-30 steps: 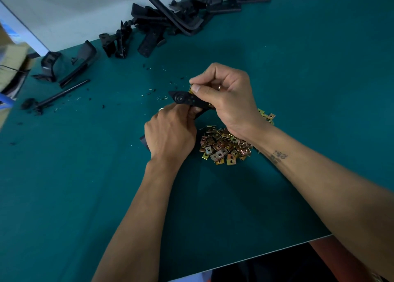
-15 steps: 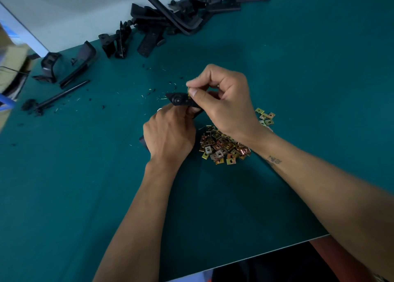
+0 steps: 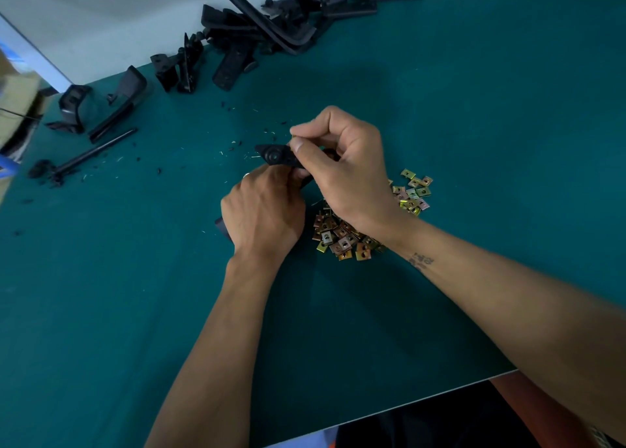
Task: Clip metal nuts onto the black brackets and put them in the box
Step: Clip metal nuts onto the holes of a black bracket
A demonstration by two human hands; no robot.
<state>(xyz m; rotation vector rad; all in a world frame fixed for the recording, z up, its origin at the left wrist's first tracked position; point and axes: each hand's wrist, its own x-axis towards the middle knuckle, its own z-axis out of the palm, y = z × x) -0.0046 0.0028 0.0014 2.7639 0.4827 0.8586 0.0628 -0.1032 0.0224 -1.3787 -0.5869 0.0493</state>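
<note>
Left hand grips black plastic bracket, long axis pointing away-left; right hand pinches small metal nut at bracket's right edge.

The bench wears a matt, smooth teal covering. The heap of clip nuts is shiny plated metal, yellow to coppery. The far brackets look like matt black plastic, faintly glossy along edges.

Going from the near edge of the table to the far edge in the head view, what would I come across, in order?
Near to far: bare green table top → pile of metal nuts → left hand gripping a black bracket → right hand pinching a nut at the bracket → heap of black brackets along the far edge.
</note>
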